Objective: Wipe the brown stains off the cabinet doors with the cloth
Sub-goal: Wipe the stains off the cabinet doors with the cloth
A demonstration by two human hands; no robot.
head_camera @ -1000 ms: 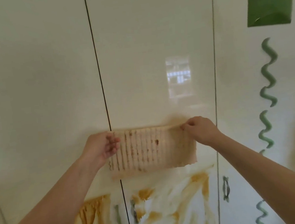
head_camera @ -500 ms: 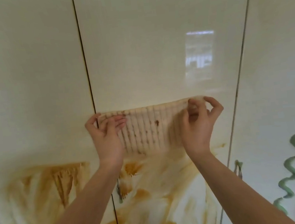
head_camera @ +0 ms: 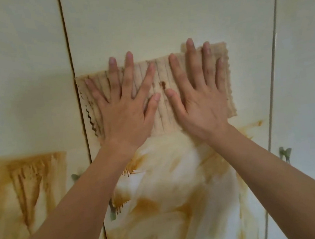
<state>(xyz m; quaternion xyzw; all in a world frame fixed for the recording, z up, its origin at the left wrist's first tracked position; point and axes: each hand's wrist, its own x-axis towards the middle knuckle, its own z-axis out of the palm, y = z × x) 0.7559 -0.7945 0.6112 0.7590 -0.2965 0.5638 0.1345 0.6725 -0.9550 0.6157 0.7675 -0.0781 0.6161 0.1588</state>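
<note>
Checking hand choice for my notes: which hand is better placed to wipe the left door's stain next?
Left. The left hand lies flat on the cloth at its end by the seam, with the stain below-left across it; the right hand is farther off.

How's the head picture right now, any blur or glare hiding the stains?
Head view: soft, even light, with no glare patch on the cabinet doors; left hand, right hand and cloth fairly sharp; brown stains lower down look softened by blur; door seams bow slightly from the wide lens.
</note>
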